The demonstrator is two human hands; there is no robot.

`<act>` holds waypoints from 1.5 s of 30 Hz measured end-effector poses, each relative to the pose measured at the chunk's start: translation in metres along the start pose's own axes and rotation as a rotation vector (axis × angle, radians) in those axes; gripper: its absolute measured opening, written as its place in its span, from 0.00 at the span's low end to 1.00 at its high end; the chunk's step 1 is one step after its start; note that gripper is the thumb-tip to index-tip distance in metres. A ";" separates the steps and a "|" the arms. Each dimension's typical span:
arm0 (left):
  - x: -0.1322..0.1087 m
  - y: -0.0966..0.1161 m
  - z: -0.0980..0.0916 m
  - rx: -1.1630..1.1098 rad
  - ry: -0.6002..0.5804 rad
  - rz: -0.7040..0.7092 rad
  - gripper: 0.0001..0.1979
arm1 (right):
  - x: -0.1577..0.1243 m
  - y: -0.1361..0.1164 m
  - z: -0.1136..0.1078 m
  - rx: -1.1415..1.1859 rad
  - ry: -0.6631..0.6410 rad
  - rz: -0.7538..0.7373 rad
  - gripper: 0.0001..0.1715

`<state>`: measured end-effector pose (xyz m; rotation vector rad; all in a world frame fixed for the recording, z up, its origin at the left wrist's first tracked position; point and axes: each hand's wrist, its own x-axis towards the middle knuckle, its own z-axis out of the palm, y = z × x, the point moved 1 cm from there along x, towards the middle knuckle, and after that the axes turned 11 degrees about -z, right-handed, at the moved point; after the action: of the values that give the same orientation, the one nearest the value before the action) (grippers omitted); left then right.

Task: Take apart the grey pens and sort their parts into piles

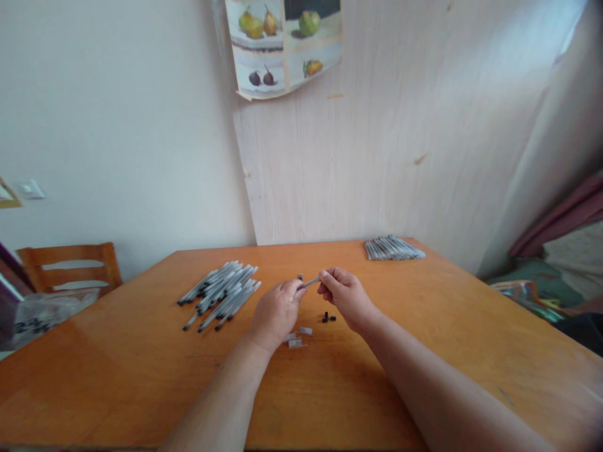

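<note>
Over the middle of the table, my left hand (277, 312) and my right hand (346, 296) are both closed on one thin grey pen (309, 284). It spans the gap between my fingertips, and its ends are hidden in my grip. A small dark piece shows just above my left fingers, too small to name. Below my right hand lie several small black caps (326, 317). Next to my left wrist are several small clear plastic pieces (296, 343), which look like pen clips or caps. A loose pile of grey pens with black ends (221, 292) lies left of my left hand.
At the far right of the wooden table (400, 376) lies a neat stack of pens (393, 248). A wooden chair (70, 257) and a clear bag with black pieces (51, 314) are off the left edge. A wall with fruit pictures (287, 47) stands behind.
</note>
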<state>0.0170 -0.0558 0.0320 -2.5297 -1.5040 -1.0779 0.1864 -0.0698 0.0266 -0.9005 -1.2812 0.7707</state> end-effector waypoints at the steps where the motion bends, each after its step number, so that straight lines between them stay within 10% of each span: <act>1: 0.000 0.000 0.000 -0.017 -0.009 -0.006 0.10 | 0.000 0.000 0.000 -0.001 -0.003 -0.003 0.20; 45: 0.000 -0.009 -0.016 -0.718 -0.551 -0.356 0.18 | -0.004 -0.008 0.000 -0.021 -0.194 -0.039 0.20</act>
<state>0.0015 -0.0566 0.0418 -3.3432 -2.0553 -1.1859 0.1860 -0.0768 0.0323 -0.8301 -1.4748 0.8312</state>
